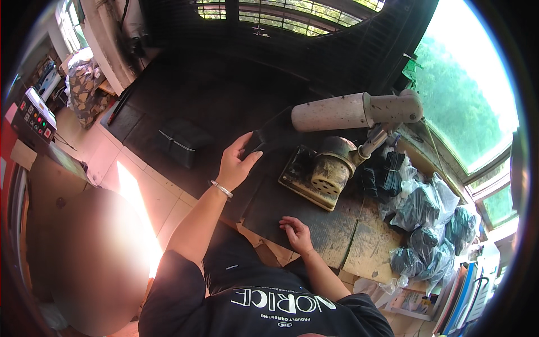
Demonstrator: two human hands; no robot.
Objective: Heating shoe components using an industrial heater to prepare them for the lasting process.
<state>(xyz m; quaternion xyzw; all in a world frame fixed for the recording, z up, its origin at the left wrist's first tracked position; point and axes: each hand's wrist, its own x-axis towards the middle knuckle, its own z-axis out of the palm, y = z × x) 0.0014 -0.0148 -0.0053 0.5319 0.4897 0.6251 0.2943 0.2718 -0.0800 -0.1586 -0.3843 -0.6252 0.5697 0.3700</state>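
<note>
My left hand [238, 163] reaches out over the dark-covered table and grips a thin black piece [263, 138] between thumb and fingers. Its far end blends into the dark surface, so its full shape is hard to make out. My right hand [296, 233] rests low near the table's front edge, fingers curled in, with nothing visible in them. Just beyond it stands a worn machine [333, 171] with a rounded, vented body on a square base. A thick pale cylinder [331, 112] on a jointed arm extends above it, close to the black piece.
A black bundle [178, 143] tied with a light band lies left on the dark table cover [219, 84]. Clear plastic bags [424, 208] with dark contents crowd the right side, beside a tied black stack [392, 171]. A control box [35, 119] with lit buttons stands at far left.
</note>
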